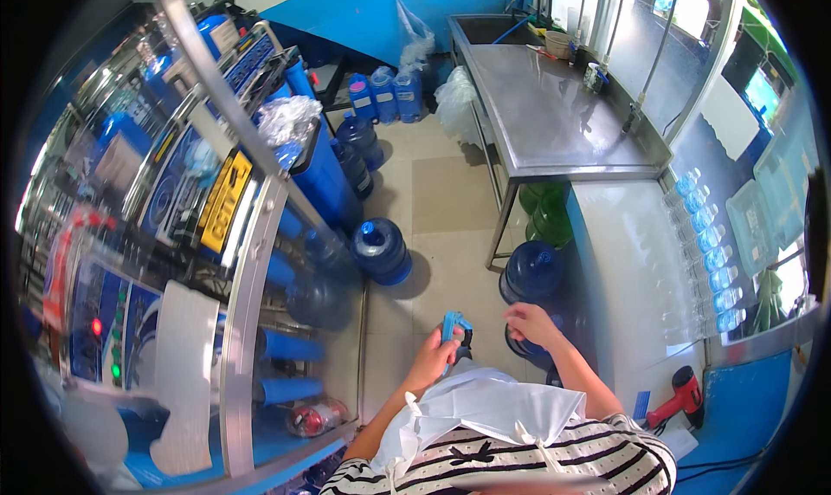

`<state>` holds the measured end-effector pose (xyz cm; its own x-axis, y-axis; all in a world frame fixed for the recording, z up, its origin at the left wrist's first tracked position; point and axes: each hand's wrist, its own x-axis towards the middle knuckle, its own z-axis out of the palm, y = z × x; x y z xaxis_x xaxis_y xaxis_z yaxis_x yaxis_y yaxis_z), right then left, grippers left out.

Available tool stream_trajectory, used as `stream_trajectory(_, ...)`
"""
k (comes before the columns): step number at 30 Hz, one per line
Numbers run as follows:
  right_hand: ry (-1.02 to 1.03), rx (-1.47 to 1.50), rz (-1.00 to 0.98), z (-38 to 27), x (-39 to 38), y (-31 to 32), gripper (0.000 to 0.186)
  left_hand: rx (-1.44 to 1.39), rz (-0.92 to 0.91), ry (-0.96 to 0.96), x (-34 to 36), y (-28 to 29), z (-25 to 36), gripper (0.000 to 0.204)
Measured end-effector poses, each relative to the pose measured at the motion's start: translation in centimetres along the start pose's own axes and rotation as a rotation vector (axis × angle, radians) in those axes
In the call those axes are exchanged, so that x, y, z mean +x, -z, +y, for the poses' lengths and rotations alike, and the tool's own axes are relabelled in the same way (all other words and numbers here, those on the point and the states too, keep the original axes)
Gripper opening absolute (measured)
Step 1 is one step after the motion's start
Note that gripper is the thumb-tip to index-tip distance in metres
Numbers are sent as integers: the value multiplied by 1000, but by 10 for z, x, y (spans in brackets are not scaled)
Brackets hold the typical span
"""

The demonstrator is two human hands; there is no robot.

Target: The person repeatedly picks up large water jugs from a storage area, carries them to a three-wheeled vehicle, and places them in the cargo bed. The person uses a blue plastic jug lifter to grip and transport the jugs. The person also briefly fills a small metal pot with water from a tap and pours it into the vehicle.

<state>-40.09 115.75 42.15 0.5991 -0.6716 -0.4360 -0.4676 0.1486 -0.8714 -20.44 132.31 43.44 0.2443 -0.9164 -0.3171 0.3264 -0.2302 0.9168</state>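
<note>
My left hand (433, 356) is closed around a small light-blue plastic piece (452, 325) with a short arm sticking out to the side; its exact kind is unclear. A dark part shows just beside it. To the right, my right hand (530, 324) is raised with its fingers curled in; whether anything is between them is hidden. Below that hand, partly covered by it, large blue water jugs (532, 268) stand on the floor. Another blue water jug (381, 254) stands ahead and to the left, apart from both hands. A white apron (485, 408) lies across my front.
A metal frame with glass (245, 322) bounds the left side. Ahead right is a steel sink counter (563, 105), with green jugs (547, 213) beneath. Small bottles (717, 257) line the right ledge; a red heat gun (679, 398) lies nearer. Blue containers (385, 95) stand at the back.
</note>
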Motion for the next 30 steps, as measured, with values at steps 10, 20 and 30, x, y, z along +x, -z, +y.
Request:
stream_trajectory(10, 557, -388, -403, -178, 231, -5, 22, 136, 235, 78, 205, 99, 72, 20)
stream_trajectory(20, 483, -496, 80, -271, 466, 133, 27, 666, 133, -167, 484, 186, 219, 25)
stream_trajectory(30, 457, -767, 961, -302, 613, 436, 47, 759, -154, -147, 708, 158, 308, 24)
